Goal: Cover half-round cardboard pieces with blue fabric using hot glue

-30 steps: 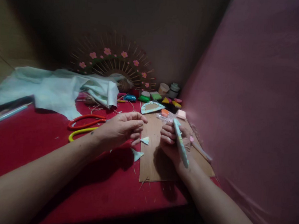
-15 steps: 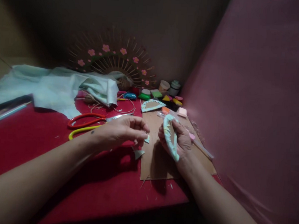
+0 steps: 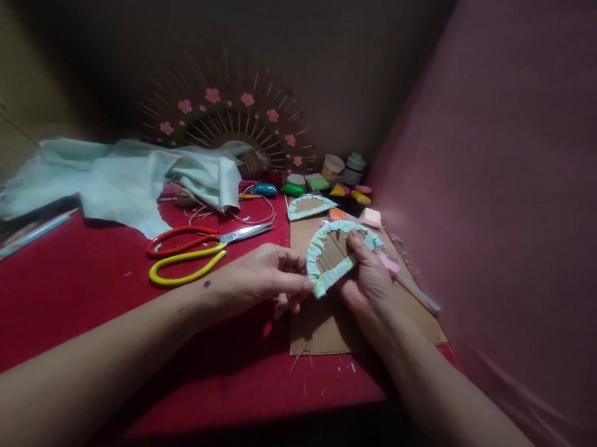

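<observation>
A half-round cardboard piece (image 3: 333,253) faces me, its rim wrapped in pale blue-green fabric folded over in pleats. My right hand (image 3: 370,274) grips it from the right, with the thumb on the front. At its lower left corner, my left hand (image 3: 282,276) pinches the edge between thumb and fingers. A similar fabric-edged half-round piece (image 3: 310,207) lies just behind, on the cardboard sheet (image 3: 313,334). Left of my left hand, scissors (image 3: 217,242) with one red and one yellow handle rest on the red tabletop.
Crumpled pale fabric (image 3: 105,180) spreads over the back left. A stick fan with pink flowers (image 3: 229,116) stands behind it. Coloured clay packs (image 3: 294,185) and a small cup (image 3: 333,165) sit at the back. A glue-like stick or brush (image 3: 418,291) lies on the right.
My right hand has turned the half-round piece to face me. My left hand has moved right onto its corner; the scrap seen by its fingertips no longer shows. The view has shifted slightly.
</observation>
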`<act>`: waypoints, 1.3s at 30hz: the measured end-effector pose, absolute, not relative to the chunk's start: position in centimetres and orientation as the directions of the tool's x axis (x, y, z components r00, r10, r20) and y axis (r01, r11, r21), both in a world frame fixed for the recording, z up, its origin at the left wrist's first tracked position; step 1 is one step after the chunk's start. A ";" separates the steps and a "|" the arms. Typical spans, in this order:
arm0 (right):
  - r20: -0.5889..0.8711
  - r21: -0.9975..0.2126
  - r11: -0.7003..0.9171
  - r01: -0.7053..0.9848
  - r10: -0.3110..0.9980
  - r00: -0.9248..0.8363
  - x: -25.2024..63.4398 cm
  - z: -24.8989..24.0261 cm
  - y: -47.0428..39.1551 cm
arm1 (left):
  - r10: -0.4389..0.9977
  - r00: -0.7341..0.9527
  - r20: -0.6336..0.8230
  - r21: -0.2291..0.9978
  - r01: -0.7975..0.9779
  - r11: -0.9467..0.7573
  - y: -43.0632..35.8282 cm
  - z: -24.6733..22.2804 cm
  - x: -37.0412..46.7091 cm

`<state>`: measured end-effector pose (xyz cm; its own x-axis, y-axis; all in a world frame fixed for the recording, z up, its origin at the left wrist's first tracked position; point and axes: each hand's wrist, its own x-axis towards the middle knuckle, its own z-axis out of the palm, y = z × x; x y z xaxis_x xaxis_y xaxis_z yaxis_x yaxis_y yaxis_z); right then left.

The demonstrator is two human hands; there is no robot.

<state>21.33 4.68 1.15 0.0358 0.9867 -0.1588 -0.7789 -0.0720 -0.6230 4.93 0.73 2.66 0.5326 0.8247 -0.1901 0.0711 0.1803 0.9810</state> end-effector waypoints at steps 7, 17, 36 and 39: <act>-0.010 -0.716 0.076 -0.694 0.993 0.119 21.1 1.1 4.1 | 0.848 0.477 -0.233 0.972 0.096 0.213 0.7 2.4 5.6; -0.004 -0.738 0.059 -0.672 0.996 0.092 20.8 0.9 4.0 | 0.872 0.456 -0.177 0.983 0.030 0.184 1.0 1.4 5.8; -0.082 -0.841 -0.131 -0.524 0.990 -0.117 21.3 0.9 3.5 | 0.825 0.524 -0.212 0.964 -0.026 0.264 1.7 2.1 4.3; -0.069 -0.848 -0.120 -0.517 0.991 -0.117 21.3 0.8 3.5 | 0.831 0.511 -0.220 0.965 -0.011 0.262 1.6 2.3 4.4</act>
